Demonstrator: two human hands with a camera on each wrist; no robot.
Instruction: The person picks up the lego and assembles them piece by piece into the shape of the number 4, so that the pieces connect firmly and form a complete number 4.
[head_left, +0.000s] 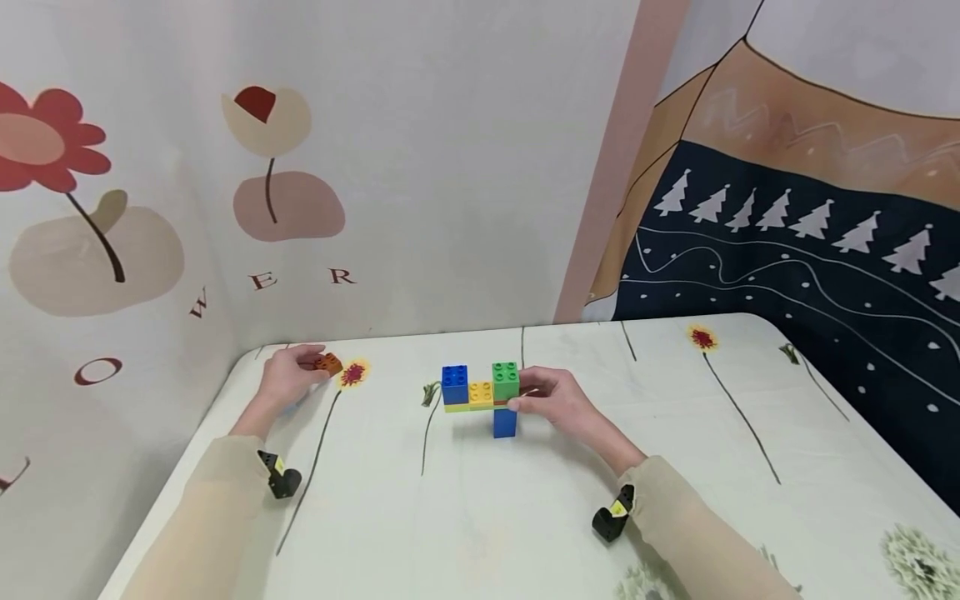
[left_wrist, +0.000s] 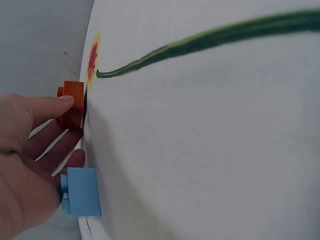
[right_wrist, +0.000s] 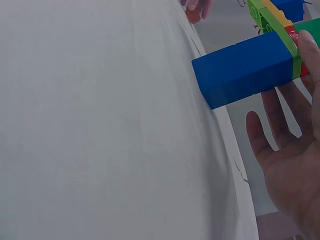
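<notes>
At the table's far left, my left hand (head_left: 283, 379) pinches an orange toy brick (left_wrist: 74, 107) between thumb and fingers, close over the tabletop. Beside the palm in the left wrist view stands a light blue brick (left_wrist: 84, 192), mostly hidden under the hand in the head view. Near the middle, my right hand (head_left: 555, 402) grips a brick structure from its right side, thumb at the thin red piece (right_wrist: 294, 36). Two stacked blue bricks (right_wrist: 245, 67) form its leg. Above are a lime green plate (head_left: 457, 408), a yellow brick (head_left: 481, 392), a blue brick (head_left: 454, 384) and a green brick (head_left: 506, 380).
A white cloth with printed flowers covers the table (head_left: 420, 517). Behind it hangs a pale printed curtain (head_left: 450, 167), with a dark tree-patterned cloth (head_left: 780, 267) at the right. Black wrist cameras (head_left: 281, 477) sit at both cuffs.
</notes>
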